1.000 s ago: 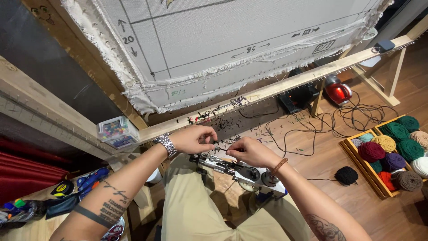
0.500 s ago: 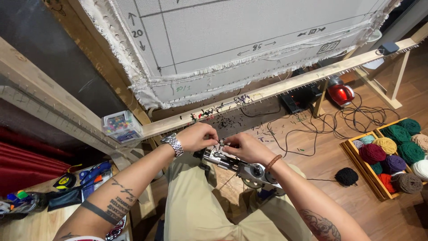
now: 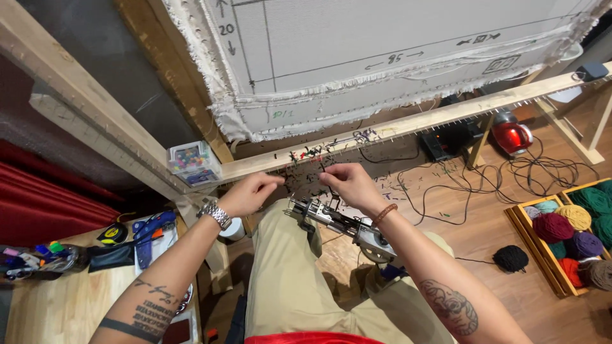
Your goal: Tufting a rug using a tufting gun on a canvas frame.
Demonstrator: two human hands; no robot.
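Above lap, pinching fingers (image 3: 324, 173) (both hands)

A white cloth (image 3: 395, 57) with drawn lines is hanging stretched on a wooden frame (image 3: 446, 114). A clear box of coloured bits (image 3: 193, 162) is sitting on the frame's lower rail. A red vacuum cleaner (image 3: 513, 137) is standing on the wooden floor (image 3: 484, 223) among black cables (image 3: 542, 169). A black yarn ball (image 3: 510, 258) is lying beside a wooden tray of coloured yarn balls (image 3: 574, 232). At the left, a tape measure (image 3: 112, 234) and blue tool (image 3: 150, 229) are resting on a tabletop (image 3: 57, 306).
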